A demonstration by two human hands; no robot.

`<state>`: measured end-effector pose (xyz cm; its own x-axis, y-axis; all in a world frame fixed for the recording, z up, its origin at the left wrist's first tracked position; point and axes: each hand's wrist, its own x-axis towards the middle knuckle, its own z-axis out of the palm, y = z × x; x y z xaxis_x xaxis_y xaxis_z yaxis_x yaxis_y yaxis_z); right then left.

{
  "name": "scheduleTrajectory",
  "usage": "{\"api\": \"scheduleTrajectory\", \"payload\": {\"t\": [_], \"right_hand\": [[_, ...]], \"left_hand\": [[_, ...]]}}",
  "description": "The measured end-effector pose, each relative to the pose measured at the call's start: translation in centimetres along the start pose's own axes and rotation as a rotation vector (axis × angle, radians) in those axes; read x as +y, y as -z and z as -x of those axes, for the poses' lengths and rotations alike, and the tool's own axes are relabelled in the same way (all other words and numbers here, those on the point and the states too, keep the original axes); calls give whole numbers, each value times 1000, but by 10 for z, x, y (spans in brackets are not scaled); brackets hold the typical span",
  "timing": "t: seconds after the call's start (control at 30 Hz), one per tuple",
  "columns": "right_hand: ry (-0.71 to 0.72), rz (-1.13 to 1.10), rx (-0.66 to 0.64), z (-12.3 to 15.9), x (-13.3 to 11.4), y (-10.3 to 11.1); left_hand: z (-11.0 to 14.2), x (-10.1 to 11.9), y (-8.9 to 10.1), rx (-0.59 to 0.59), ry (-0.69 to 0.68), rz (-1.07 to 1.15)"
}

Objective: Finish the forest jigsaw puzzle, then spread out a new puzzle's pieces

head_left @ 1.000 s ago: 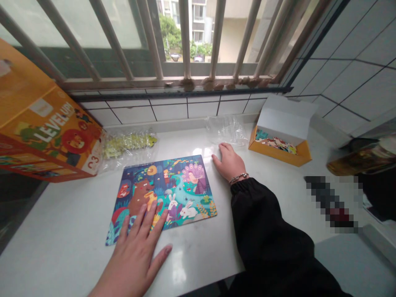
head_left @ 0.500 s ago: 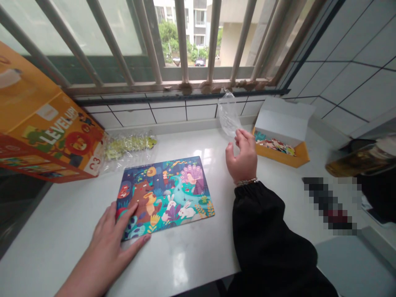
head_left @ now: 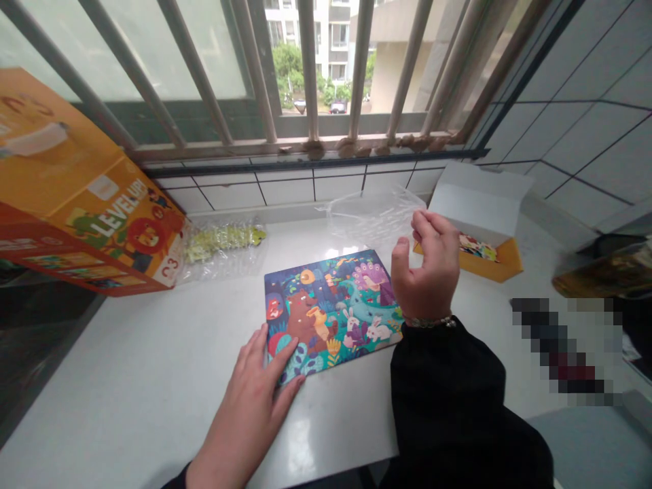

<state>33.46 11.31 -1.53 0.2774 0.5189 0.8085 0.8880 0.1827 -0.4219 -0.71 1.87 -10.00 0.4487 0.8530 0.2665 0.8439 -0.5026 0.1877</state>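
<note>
A finished colourful animal jigsaw puzzle (head_left: 326,309) lies flat on the white counter (head_left: 153,367). My left hand (head_left: 257,401) rests flat on the puzzle's near left corner, fingers stretched out. My right hand (head_left: 428,275), in a black sleeve with a bracelet, is raised above the puzzle's right edge. Its fingers pinch a clear plastic bag (head_left: 371,217) that hangs out toward the window.
A big orange "LEVEL UP" box (head_left: 86,217) stands at the left. Beside it lies a clear bag of green pieces (head_left: 224,241). A small open orange box (head_left: 483,251) with loose puzzle pieces sits at the right. Window bars and a tiled wall close the back.
My right hand lifted the plastic bag off the counter and brought it over the puzzle's right side. My left hand slid from the puzzle's middle to its near left corner.
</note>
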Motion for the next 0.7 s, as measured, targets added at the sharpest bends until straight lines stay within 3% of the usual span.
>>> {"api": "scheduleTrajectory", "payload": {"t": [0.1,0.2,0.4,0.5,0.6,0.7], "right_hand": [[-26,-52,-43,-2,-3,0],[-30,-121,-185,-4,-4,1],[79,-242,-800,-1,2,1],[65,-186,-990,7,8,0],[55,-91,-1100,17,12,-6],[53,36,-1111,27,11,-17]], "left_hand": [[-29,9,-7,-2,22,19],[-59,15,-11,-20,12,64],[-104,25,-19,-135,-137,81],[-121,26,-26,-133,-125,63],[-138,21,-33,-128,-108,68],[-155,14,-37,-78,-102,80]]}}
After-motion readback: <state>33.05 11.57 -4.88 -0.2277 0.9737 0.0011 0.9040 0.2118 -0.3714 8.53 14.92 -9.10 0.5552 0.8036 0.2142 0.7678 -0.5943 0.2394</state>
